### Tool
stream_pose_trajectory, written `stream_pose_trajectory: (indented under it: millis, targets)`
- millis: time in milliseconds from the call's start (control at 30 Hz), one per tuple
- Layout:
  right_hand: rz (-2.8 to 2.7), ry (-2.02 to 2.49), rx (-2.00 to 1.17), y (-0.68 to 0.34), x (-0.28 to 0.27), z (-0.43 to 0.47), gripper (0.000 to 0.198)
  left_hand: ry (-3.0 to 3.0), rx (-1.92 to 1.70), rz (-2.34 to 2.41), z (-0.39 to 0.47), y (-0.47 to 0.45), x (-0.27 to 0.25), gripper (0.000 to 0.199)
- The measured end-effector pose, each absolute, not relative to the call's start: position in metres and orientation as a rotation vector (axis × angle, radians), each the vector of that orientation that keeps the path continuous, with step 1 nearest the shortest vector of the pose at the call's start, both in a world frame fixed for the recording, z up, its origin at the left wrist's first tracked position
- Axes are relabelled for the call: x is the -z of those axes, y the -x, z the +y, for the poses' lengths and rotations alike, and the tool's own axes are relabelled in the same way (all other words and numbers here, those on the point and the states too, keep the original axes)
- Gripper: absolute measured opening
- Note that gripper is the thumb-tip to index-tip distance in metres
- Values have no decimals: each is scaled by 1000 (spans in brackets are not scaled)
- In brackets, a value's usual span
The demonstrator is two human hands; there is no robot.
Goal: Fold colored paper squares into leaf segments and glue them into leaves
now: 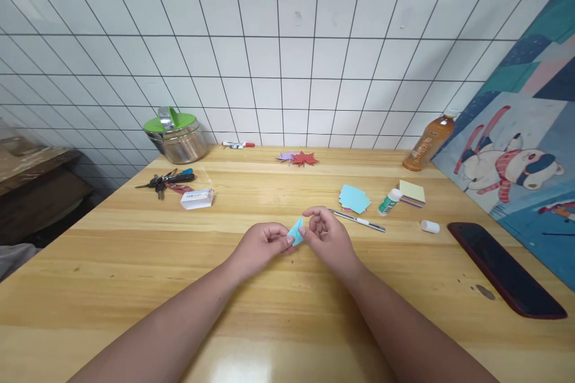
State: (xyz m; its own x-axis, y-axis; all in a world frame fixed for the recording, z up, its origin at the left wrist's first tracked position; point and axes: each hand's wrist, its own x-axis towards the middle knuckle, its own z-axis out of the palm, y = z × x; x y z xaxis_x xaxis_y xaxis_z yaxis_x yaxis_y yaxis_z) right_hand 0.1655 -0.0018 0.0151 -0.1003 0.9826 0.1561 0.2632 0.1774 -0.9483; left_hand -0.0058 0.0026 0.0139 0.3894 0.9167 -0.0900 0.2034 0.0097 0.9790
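Observation:
A small folded piece of light-blue paper (pixel 296 231) is held up between my two hands, a little above the wooden table. My left hand (pixel 264 243) pinches its left and lower edge between thumb and fingers. My right hand (pixel 330 240) has its thumb pressed against the paper's right side, with the index finger curled near the top corner. Just beyond my right hand lies a silver pen (pixel 357 220). Behind the pen is a loose stack of light-blue paper squares (pixel 354 198). The underside of the folded paper is hidden by my fingers.
A glue stick (pixel 389 202), its white cap (pixel 430 227), a yellowish paper pad (pixel 412 192) and a phone (pixel 507 269) lie right. Against the wall are a tea bottle (pixel 429 142), red paper leaf (pixel 305 158), marker (pixel 238 145) and steel pot (pixel 177 140). Keys (pixel 167 179) and a small box (pixel 197 198) lie left.

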Motion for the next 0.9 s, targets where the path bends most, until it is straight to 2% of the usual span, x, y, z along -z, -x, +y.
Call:
stream_pose_trajectory:
  millis: [100, 333, 667, 900]
  targets:
    - [-1670, 1266, -883, -162, -15, -6, 35, -1572, -851, 1097, 3, 7, -12, 24]
    - [-1742, 1269, -927, -159, -10, -4, 13, -1752, -906, 1198, 3, 9, -10, 21]
    - [-1871, 1322, -611, -164, -7, -1, 20, -1791, -884, 1257, 3, 9, -12, 24]
    - [-1877, 1309, -730, -164, -5, -1, 15, -1652, -877, 1172, 5, 8, -7, 20]
